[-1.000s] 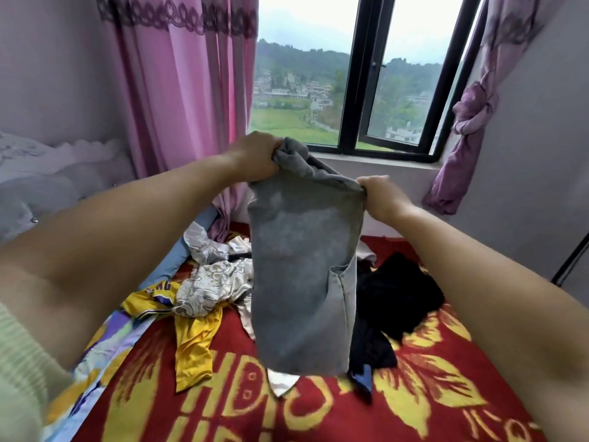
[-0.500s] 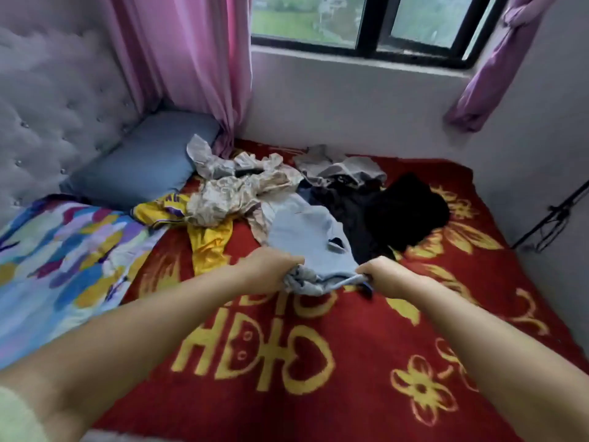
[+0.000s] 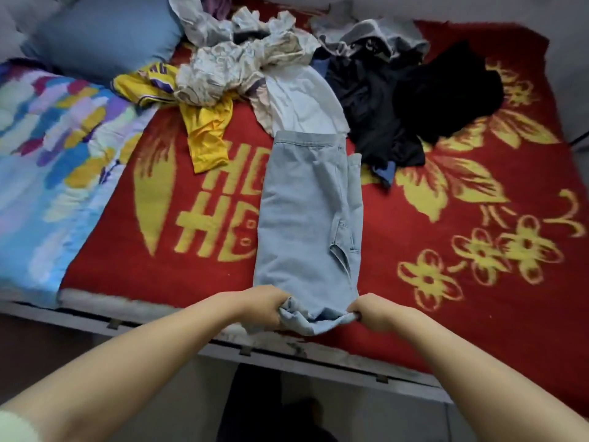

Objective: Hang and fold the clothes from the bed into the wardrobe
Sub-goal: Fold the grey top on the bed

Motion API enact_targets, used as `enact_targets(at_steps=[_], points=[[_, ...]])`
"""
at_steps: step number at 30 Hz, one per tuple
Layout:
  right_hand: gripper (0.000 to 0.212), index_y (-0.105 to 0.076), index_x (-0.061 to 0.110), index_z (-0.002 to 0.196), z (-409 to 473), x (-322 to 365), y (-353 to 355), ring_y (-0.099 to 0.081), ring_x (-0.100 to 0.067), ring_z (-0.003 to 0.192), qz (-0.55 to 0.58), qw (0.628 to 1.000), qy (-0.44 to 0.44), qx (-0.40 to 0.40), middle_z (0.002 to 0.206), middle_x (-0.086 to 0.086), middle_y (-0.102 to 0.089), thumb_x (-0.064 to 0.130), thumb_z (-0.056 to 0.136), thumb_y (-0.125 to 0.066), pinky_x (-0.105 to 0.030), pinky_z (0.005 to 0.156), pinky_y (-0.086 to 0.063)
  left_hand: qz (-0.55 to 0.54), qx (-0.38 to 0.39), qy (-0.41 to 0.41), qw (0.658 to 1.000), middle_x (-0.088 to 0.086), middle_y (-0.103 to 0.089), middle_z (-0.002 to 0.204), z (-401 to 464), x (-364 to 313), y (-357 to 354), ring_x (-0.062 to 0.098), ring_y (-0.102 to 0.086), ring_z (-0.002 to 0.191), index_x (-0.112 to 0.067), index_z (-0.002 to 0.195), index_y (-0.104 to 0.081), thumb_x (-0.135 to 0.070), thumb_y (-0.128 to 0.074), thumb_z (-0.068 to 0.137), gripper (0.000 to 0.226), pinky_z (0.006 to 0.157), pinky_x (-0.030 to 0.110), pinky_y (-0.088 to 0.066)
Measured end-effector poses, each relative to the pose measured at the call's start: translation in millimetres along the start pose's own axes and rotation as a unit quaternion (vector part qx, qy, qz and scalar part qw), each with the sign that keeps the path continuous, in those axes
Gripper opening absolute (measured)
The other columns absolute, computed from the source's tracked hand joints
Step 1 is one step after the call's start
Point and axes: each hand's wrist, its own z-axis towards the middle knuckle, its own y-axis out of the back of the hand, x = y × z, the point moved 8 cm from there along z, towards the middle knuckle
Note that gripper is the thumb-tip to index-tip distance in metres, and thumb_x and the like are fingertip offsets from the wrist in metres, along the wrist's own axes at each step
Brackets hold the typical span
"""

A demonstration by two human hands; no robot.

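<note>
At the far left we see a multicoloured quilt (image 3: 60, 129) lying along the bed's edge, with a blue pillow (image 3: 105, 36) behind it. Next to these a yellow jersey (image 3: 197, 119) trails out from under a crumpled patterned cloth (image 3: 229, 71), and a white garment (image 3: 302, 103) lies just beyond the piece we are working on.

That piece, a pair of light denim shorts (image 3: 306, 224), lies flat in the middle of the red blanket (image 3: 478, 186), folded lengthwise, its far hem touching the white garment and its near end bunched at the bed's front edge. Our left hand (image 3: 261, 306) has its fingers clenched on the left corner of that near end, and our right hand (image 3: 371, 312) pinches the right corner; both grasp the denim itself.

To the right, dark clothes (image 3: 414, 100) are heaped with a grey garment (image 3: 369, 36) behind them, all waiting.

We judge the step in hand to be laying the shorts out for folding. The next move seems to call for lifting the held end and carrying it toward the far hem, keeping both corners level so the edges meet squarely, then pressing the fold. The wardrobe is not in view, and most of the pile is untouched.
</note>
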Motion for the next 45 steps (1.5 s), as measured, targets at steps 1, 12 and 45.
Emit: enact_targets(at_steps=[1, 12, 45], points=[[0.020, -0.045, 0.014, 0.071, 5.9, -2.7, 3.5, -0.045, -0.019, 0.075, 0.002, 1.000, -0.001, 0.013, 0.077, -0.008, -0.050, -0.002, 0.083, -0.043, -0.029, 0.061, -0.027, -0.032, 0.030, 0.015, 0.999, -0.007, -0.061, 0.065, 5.5, 5.7, 4.5, 0.017, -0.053, 0.063, -0.039, 0.076, -0.061, -0.014, -0.052, 0.079, 0.026, 0.054, 0.026, -0.041], [0.019, -0.053, 0.022, 0.075, 117.8, -99.0, 125.2, -0.060, -0.031, 0.100, 0.207, 0.947, -0.157, -0.188, 0.102, -0.013, -0.066, 0.006, 0.082, -0.047, -0.034, 0.072, -0.045, 0.016, -0.185, 0.106, 0.977, 0.010, -0.063, 0.112, 145.1, 102.9, 186.8, 0.025, -0.058, 0.102, -0.011, 0.110, -0.054, -0.020, -0.065, 0.080, 0.033, 0.076, 0.030, -0.042], [0.095, -0.007, 0.037, 0.150, 130.1, -55.4, 3.4, -0.008, -0.042, 0.145, -0.127, 0.972, -0.049, -0.193, 0.160, -0.013, -0.010, 0.020, 0.079, -0.068, -0.076, 0.101, -0.014, 0.296, -0.143, 0.031, 0.944, 0.014, 0.024, 0.156, 143.7, 130.6, 2.2, 0.029, 0.032, 0.136, -0.024, 0.139, 0.032, -0.020, -0.046, 0.091, 0.092, 0.115, 0.048, 0.010]])
